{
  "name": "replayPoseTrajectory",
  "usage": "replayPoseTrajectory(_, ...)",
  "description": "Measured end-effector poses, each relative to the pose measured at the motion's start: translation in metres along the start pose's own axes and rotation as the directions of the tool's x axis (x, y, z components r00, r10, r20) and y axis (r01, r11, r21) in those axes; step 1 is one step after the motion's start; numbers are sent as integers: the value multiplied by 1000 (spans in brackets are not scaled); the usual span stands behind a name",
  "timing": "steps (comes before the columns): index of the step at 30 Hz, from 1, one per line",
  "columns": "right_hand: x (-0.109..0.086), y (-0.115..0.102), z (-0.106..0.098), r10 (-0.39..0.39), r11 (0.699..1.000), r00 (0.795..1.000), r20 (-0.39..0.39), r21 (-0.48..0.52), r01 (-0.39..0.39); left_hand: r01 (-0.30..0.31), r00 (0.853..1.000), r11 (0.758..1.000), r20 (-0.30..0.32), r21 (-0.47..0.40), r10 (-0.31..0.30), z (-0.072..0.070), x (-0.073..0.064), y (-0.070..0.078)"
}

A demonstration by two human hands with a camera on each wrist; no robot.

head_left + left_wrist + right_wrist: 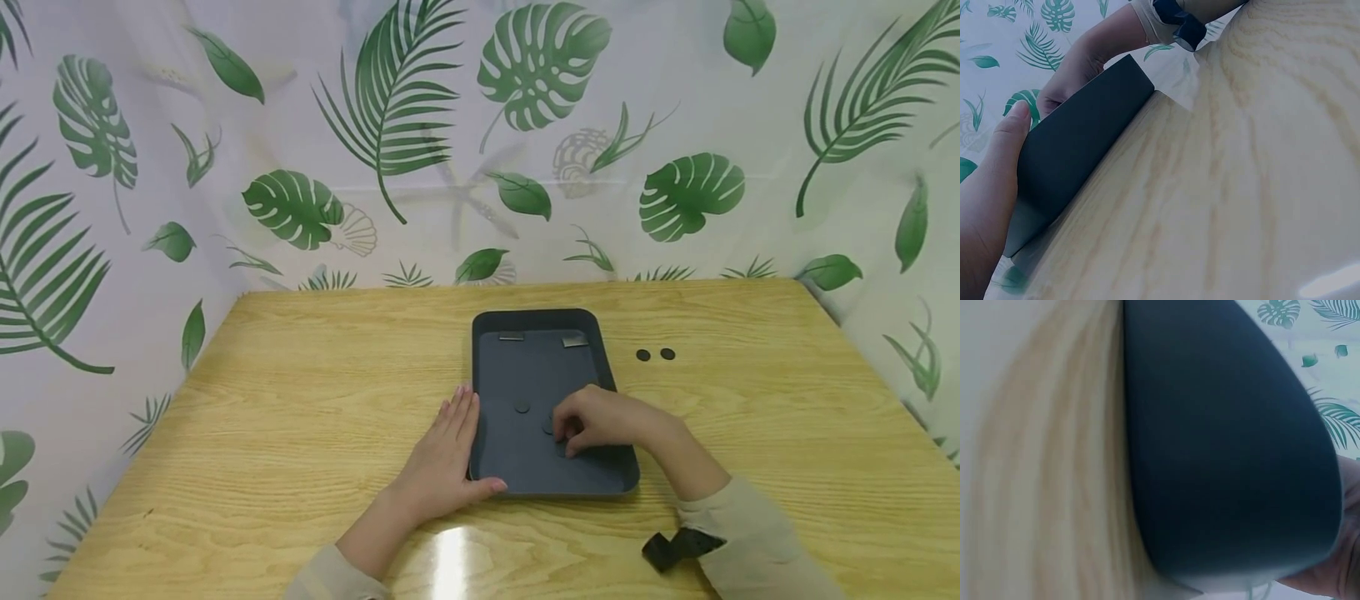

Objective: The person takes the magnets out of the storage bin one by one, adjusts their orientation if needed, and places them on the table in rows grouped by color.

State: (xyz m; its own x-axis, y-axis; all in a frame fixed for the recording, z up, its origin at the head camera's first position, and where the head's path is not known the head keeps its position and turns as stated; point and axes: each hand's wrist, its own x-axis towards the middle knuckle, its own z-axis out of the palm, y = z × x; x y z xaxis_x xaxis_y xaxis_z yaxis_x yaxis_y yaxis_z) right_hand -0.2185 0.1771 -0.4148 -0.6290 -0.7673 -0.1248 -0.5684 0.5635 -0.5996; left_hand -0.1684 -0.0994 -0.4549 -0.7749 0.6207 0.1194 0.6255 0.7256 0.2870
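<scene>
Beige sleeves (757, 542) lie nearest; beyond them, the left hand (442, 471) rests straight fingers along the tray (525, 467), probably so that it does not slide. Inside it, the right hand (603, 417) bends its fingers (whether they pinch anything, I cannot tell), one round disc (522, 406) being to their left and two dark discs (643, 355) beyond them, rightward on the table (337, 375).

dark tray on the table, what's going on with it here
A person has both hands at the dark tray. The left hand lies against its left side, thumb over the near edge. The right hand reaches inside with curled fingers, down by the dark discs on the tray's floor; whether it grips one can't be made out. Two small flat pieces sit at the far end inside, and two more discs lie on the table to the right.
</scene>
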Motion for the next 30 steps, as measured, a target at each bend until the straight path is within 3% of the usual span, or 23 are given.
replayPoseTrajectory(14, 11, -3, 17, -161, 983, 985, -62, 81, 166, 9, 1000, 1000, 15, 1, -9, 0, 1, 0)
replayPoseTrajectory(20, 13, -3, 21, -177, 979, 983, -54, 90, 181, 15, 1000, 1000, 24, 5, -15, 0, 1, 1)
replayPoseTrajectory(26, 16, -4, 25, -229, 972, 970, -79, 24, 232, 17, 1000, 1000, 21, -11, -17, 1, 1, 1)
replayPoseTrajectory(30, 16, -5, 26, -219, 976, 971, -99, -6, 219, 6, 1000, 1000, 15, -20, -6, 2, 1, 0)
